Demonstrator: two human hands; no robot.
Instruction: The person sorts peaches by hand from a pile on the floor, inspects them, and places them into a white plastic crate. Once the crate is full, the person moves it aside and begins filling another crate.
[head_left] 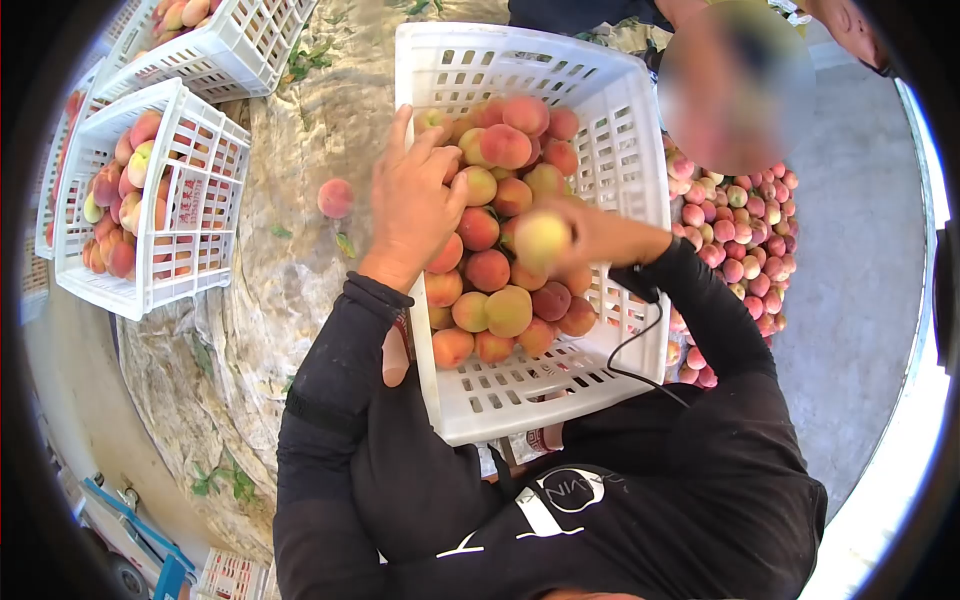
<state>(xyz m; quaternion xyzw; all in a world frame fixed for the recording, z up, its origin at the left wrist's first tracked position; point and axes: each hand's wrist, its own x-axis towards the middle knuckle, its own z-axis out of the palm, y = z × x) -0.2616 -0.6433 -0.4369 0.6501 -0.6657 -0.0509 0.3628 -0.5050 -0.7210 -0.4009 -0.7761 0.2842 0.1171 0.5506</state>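
A white slatted crate (630,170) stands in front of my body, with many red and yellow peaches (487,270) inside. My right hand (590,236) is over the middle of the crate, its fingers round a pale yellow peach (541,240); both are slightly blurred. At the crate's left side, my left hand (420,195) has its fingers apart, reaching over the rim toward the peaches at the upper left. Its palm side is hidden. A dark cord (632,350) runs from my right wrist down across the crate's wall.
More white crates of peaches (200,190) stand at the left. A single peach (335,198) lies on the creased ground sheet (290,130). Many peaches (750,235) are heaped right of my crate. Another person (590,12) is at the top. A blue-framed cart (135,530) shows lower left.
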